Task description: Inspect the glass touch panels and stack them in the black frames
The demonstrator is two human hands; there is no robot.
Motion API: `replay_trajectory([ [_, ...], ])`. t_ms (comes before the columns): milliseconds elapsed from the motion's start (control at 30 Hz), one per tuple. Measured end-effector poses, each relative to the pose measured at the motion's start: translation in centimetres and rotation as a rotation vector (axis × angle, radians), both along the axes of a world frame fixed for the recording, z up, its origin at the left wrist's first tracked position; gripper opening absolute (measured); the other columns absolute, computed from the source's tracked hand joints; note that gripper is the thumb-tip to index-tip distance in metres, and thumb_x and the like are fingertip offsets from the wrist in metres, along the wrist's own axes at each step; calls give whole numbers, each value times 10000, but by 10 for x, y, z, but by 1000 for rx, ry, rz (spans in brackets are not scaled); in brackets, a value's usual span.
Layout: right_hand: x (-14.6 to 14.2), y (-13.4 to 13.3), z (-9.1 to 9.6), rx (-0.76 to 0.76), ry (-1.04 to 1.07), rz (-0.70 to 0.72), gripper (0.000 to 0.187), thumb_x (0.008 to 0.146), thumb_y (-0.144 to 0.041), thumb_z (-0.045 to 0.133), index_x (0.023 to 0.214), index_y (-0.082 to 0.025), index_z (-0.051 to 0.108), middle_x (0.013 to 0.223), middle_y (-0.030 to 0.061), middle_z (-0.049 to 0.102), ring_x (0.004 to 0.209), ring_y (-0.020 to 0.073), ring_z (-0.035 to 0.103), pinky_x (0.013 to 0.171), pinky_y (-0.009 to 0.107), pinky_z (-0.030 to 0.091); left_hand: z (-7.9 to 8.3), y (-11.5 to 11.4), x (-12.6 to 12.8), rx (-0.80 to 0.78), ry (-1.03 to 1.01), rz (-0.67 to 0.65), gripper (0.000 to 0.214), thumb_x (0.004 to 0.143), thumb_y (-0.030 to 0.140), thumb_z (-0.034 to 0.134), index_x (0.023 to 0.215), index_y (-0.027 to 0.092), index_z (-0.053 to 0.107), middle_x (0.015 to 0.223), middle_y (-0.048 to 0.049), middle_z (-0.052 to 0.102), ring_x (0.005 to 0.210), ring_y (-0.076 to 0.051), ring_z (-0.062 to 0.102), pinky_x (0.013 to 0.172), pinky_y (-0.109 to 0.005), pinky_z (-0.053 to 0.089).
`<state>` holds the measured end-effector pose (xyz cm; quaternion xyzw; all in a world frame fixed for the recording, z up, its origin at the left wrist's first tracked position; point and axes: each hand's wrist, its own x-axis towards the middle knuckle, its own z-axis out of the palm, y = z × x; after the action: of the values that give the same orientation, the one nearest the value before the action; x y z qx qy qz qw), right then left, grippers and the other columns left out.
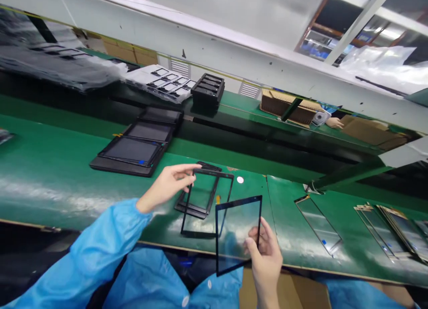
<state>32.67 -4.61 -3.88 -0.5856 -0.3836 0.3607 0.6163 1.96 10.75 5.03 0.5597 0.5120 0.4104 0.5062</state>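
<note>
My left hand (169,184), in a blue sleeve, pinches the top corner of a clear glass panel with a thin black border (209,202) and holds it tilted above the green bench. Under it lies a small stack of black frames (197,206). My right hand (265,253) grips the lower right edge of a second black-bordered glass panel (238,233), held upright in front of me near the bench's front edge.
Black trays with dark screens (137,148) sit to the left on the green bench (50,166). More glass panels (319,224) lie to the right, with a stack of several (394,231) at the far right. Black trays (207,91) and cardboard (287,106) stand behind. Another person's hand (334,122) rests far back.
</note>
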Motion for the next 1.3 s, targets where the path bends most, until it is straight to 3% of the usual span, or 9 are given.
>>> replay_trajectory([
  [133, -21, 9, 0, 69, 20, 9, 540, 849, -355, 863, 1352, -232, 709, 881, 35, 745, 736, 187, 692, 647, 305, 602, 3, -39, 22, 37, -123, -51, 455, 870, 397, 805, 1285, 210, 809, 877, -56, 717, 745, -181, 660, 618, -263, 625],
  [267, -30, 11, 0, 81, 49, 17, 534, 862, -331, 849, 1366, -242, 696, 878, 28, 740, 740, 182, 693, 651, 301, 606, 1, -54, 32, 71, -177, -69, 370, 894, 335, 792, 1251, 247, 832, 947, -69, 723, 801, -192, 668, 643, -256, 628],
  [433, -33, 7, -3, 36, 75, 26, 566, 850, -329, 864, 1374, -211, 686, 883, 41, 741, 747, 188, 699, 612, 276, 590, 5, -60, 37, 64, -252, -64, 358, 872, 274, 795, 1227, 251, 843, 925, -64, 729, 775, -184, 659, 613, -238, 613],
  [600, -32, -2, -11, -1, 82, 35, 567, 859, -329, 861, 1382, -210, 679, 911, 45, 737, 805, 195, 708, 671, 289, 609, 5, -61, 40, 58, -281, -20, 358, 853, 280, 818, 1208, 250, 851, 933, -66, 750, 777, -186, 670, 629, -247, 620],
  [700, -32, -4, -12, -21, 97, 45, 596, 851, -340, 867, 1398, -205, 671, 900, 42, 723, 764, 187, 690, 601, 264, 589, 4, -62, 40, 87, -257, 10, 342, 853, 295, 825, 1191, 259, 859, 927, -64, 738, 766, -184, 672, 632, -247, 623],
  [833, -33, -4, -3, -42, 127, 47, 640, 835, -377, 871, 1410, -186, 665, 876, 46, 710, 701, 182, 665, 493, 234, 535, 4, -63, 41, 135, -218, -9, 306, 856, 299, 814, 1155, 267, 874, 872, -54, 698, 760, -184, 665, 633, -243, 623],
  [1000, -34, -2, 10, -54, 119, 7, 647, 824, -366, 873, 1414, -199, 666, 890, 45, 718, 773, 193, 681, 623, 277, 591, 3, -67, 45, 113, -222, -24, 317, 865, 276, 798, 1174, 277, 868, 887, -44, 688, 742, -169, 660, 657, -244, 629],
  [1133, -35, -2, 17, -70, 101, 16, 653, 847, -358, 850, 1447, -208, 643, 928, 44, 728, 800, 184, 684, 708, 300, 603, -2, -68, 47, 48, -268, -28, 365, 854, 281, 817, 1218, 269, 852, 848, -32, 661, 722, -160, 648, 622, -234, 616],
  [1300, -37, -4, 25, -127, 72, 20, 636, 859, -366, 832, 1448, -220, 644, 900, 19, 695, 748, 164, 647, 635, 267, 573, -10, -70, 48, -109, -363, -52, 461, 843, 349, 857, 1289, 237, 818, 847, -54, 721, 755, -176, 671, 626, -240, 630],
])
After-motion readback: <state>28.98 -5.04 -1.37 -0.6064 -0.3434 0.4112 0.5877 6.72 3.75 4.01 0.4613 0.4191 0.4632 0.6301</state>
